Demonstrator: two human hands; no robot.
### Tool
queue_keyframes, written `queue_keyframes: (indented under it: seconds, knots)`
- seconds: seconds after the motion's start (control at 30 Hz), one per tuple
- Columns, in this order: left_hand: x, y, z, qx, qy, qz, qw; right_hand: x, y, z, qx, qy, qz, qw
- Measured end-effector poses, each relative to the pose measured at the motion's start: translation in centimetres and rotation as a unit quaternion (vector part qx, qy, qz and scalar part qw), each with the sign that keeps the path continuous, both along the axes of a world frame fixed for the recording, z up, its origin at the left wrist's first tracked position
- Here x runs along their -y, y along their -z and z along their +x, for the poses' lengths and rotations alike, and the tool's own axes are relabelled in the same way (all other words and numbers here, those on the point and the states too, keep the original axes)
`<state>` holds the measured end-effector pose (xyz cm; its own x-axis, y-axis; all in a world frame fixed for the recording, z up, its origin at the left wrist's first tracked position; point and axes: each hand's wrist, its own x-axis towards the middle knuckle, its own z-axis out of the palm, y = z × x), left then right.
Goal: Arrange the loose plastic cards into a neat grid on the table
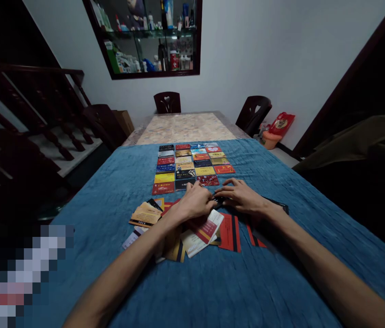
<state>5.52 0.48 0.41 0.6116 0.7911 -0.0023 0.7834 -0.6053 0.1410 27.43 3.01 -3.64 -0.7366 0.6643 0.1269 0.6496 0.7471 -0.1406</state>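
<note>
Several bank-style cards lie in rows on the blue cloth, among them a red card [163, 188] and a black card [185, 184] at the near end. Just right of these rows, my left hand [195, 200] is closed, its fingertips on a dark card [218, 201]. My right hand [242, 197] meets it from the other side, fingers curved over the same card, which is mostly hidden. Under and around my left forearm is a loose pile, with a tan card [146, 213], a white card [195, 241] and a red striped card [230, 232].
The blue cloth [103, 191] covers the near table; a patterned tabletop [185, 127] extends beyond. Another dark card [279, 205] pokes out behind my right wrist. Chairs [167, 102] stand around the table. A glass-shelved cabinet [151, 75] is set in the wall.
</note>
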Motion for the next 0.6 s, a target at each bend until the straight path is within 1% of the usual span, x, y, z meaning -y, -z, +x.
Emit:
queue_keyframes:
  seconds: [0.23,0.47,0.6]
  knots:
    - [0.1,0.1,0.2,0.005,0.0,0.01,1.0,-0.3,0.7,0.5,-0.029,-0.015,0.044,0.998]
    - [0.1,0.0,0.3,0.026,-0.023,0.003,0.999,-0.5,1.5,0.5,-0.062,0.018,0.135,0.989]
    - [-0.2,0.2,0.3,0.057,-0.031,0.011,0.998,-0.5,1.7,0.2,-0.094,0.043,0.161,0.982]
